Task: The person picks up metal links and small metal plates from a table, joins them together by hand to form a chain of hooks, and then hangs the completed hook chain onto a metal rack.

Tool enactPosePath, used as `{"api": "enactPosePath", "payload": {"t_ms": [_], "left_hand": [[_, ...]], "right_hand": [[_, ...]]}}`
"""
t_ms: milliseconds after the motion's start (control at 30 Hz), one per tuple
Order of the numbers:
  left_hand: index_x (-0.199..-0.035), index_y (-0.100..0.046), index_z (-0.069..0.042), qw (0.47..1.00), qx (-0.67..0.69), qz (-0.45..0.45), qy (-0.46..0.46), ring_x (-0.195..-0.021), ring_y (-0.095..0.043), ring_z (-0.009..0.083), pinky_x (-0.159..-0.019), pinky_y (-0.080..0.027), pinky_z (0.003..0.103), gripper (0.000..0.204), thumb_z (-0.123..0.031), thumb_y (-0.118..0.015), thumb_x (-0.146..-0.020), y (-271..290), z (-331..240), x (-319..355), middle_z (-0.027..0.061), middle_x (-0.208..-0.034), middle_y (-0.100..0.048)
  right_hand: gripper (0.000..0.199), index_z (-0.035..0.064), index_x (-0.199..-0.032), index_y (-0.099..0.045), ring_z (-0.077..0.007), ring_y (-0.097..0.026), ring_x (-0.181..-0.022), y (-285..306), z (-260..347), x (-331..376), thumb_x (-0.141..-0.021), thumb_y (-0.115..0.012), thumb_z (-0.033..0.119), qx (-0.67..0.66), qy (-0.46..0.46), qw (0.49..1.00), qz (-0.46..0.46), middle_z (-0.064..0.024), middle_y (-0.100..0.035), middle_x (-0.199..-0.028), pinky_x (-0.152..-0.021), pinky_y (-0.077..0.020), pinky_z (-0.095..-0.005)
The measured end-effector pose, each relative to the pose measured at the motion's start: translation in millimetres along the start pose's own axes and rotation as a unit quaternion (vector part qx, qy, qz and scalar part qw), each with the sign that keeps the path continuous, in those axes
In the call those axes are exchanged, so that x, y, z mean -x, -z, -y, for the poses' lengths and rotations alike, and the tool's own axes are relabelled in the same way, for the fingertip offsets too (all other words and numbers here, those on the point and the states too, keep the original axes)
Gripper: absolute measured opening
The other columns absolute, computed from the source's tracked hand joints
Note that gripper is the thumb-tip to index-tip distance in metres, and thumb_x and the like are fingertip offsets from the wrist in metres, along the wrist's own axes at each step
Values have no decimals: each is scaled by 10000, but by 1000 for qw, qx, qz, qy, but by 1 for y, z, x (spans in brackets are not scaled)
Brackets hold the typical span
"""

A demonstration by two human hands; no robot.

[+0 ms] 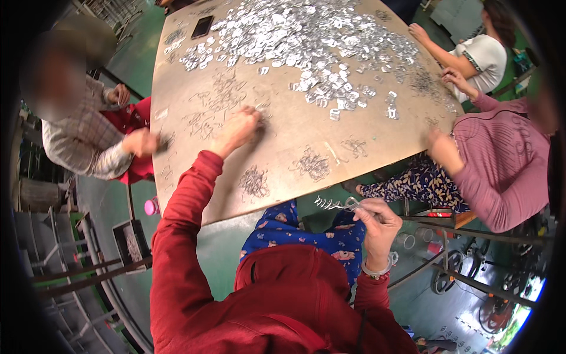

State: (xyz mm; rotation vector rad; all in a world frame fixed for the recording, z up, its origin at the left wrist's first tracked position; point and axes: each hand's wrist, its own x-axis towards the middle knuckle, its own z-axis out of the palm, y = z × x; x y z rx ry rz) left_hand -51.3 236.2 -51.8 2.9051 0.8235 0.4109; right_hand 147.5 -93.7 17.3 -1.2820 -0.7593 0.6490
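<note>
Left hand (239,128) is stretched out over the desk (283,147), fingers curled down onto a thin scatter of wire springs (212,112). The grip looks pressed together on or around a few of them, though at this distance it cannot be told whether anything is actually pinched.

Right hand (377,221) sits off the near edge of the desk, above the lap, fingers pinching a small metal clip (352,204) with a coiled spring (324,203) sticking out to the left of it.

Big heap of shiny clips (306,41) lies at the far side of the desk, well apart from both hands. Small spring piles (254,182) lie near the front edge. A dark phone (202,26) rests at the far left corner.

Risks, as judged from here:
- The clip and spring are held over open floor (not over the desk). A slip of the fingers would likely drop them out of easy reach.
- Springs tangle. A pull with the left hand may drag a clump along and sweep some off the edge.
- Co-workers' hands (439,144) work close by on both sides; reaches could cross.
- The left arm's long stretch makes for a poor, unsteady pick.
</note>
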Motion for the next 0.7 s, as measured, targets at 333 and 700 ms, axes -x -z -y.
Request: {"api": "enactPosePath", "payload": {"t_ms": [333, 700], "left_hand": [[-934, -541, -8, 969, 225, -98, -13, -836, -574, 349, -748, -466, 413, 127, -24, -554, -808, 38, -92, -10, 175, -858, -593], [-989, -529, -48, 919, 380, -80, -66, -1086, -486, 297, -870, -410, 363, 155, -85, -601, -857, 61, -239, 31, 160, -1133, -512]], "right_hand": [[157, -76, -923, -618, -112, -605, -674, 2, -17, -4, -773, -654, -103, -37, -39, 998, -40, -96, -638, -820, -606, -504, -225], [105, -46, -868, -638, -130, -615, -687, -5, -9, 1, -779, -642, -102, 32, 50, 997, -57, -112, -637, -895, -628, -518, -222]]}}
